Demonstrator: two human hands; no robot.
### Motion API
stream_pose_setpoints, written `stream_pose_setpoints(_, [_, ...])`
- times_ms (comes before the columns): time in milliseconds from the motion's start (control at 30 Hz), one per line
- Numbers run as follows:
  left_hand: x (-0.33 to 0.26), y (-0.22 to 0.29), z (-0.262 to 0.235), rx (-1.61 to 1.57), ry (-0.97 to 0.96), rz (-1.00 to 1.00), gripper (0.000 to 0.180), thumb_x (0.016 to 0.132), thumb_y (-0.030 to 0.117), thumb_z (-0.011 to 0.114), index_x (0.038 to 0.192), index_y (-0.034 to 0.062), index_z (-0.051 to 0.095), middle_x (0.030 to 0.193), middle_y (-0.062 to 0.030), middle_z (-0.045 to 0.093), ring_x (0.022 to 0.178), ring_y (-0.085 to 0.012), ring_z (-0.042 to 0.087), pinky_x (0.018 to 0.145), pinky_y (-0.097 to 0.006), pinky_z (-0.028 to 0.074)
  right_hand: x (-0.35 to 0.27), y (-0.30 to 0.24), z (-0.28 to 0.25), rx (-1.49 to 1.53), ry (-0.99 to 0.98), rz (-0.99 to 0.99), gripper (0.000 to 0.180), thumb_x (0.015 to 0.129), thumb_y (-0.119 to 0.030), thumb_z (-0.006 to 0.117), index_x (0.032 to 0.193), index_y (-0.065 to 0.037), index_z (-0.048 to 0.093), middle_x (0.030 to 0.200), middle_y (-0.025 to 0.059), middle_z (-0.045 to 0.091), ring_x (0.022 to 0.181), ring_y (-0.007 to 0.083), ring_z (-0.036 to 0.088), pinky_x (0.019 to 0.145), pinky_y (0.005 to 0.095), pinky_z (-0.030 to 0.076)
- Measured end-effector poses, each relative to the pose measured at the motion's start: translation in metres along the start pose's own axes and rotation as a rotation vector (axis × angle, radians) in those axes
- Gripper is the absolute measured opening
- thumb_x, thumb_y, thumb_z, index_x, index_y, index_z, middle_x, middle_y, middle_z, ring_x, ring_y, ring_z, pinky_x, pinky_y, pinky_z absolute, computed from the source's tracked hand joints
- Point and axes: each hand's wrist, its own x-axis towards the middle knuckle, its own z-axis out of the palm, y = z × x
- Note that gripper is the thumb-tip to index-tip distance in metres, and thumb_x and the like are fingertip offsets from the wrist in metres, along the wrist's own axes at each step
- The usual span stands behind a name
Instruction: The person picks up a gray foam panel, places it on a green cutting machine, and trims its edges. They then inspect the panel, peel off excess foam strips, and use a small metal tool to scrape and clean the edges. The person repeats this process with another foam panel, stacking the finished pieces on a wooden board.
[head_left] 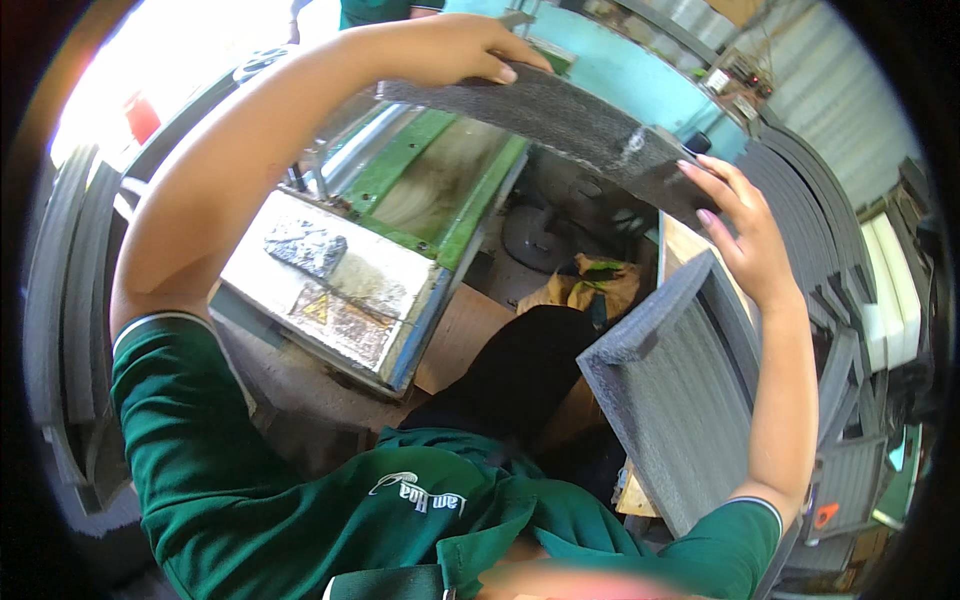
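A long dark grey foam strip (560,118) is stretched across the upper middle of the head view, sloping down toward the right. My left hand (450,52) grips its left part from above, the thumb on the near face and the fingers partly hidden behind. At the strip's right end my right hand (738,215) holds the edge between thumb and fingers. A shallow grey foam tray (680,400) with a raised border stands tilted just below my right hand, beside my right forearm.
A machine with a green frame (400,165) and worn white panel (330,285) stands left of centre. Grey foam sheets (805,205) are stacked at right, more foam (75,320) at far left. White foam blocks (890,280) stand far right. Another person's green clothing (375,12) shows at top.
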Motion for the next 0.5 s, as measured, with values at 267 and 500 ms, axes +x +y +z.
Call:
stream_pose_setpoints(267, [0.007, -0.012, 0.001, -0.278, -0.123, 0.001, 0.047, 0.101, 0.009, 0.052, 0.149, 0.0056, 0.054, 0.15, -0.0181, 0.055, 0.139, -0.0309, 0.05, 0.12, -0.041, 0.035, -0.002, 0.012, 0.025, 0.361, 0.072, 0.028, 0.057, 0.093, 0.008, 0.056, 0.144, -0.015, 0.06, 0.122, 0.0146, 0.064, 0.114, 0.0304, 0.061, 0.104, 0.0326, 0.044])
stream_pose_setpoints(500, [-0.051, 0.009, -0.015, 0.031, 0.312, 0.259, 0.041, 0.102, 0.01, 0.051, 0.142, 0.0019, 0.055, 0.137, -0.0202, 0.056, 0.133, -0.0331, 0.052, 0.114, -0.042, 0.039, 0.028, 0.036, 0.07, 0.658, -0.186, 0.074, 0.051, 0.095, -0.001, 0.04, 0.141, -0.007, 0.063, 0.142, 0.0123, 0.062, 0.135, 0.0245, 0.054, 0.119, 0.0344, 0.032])
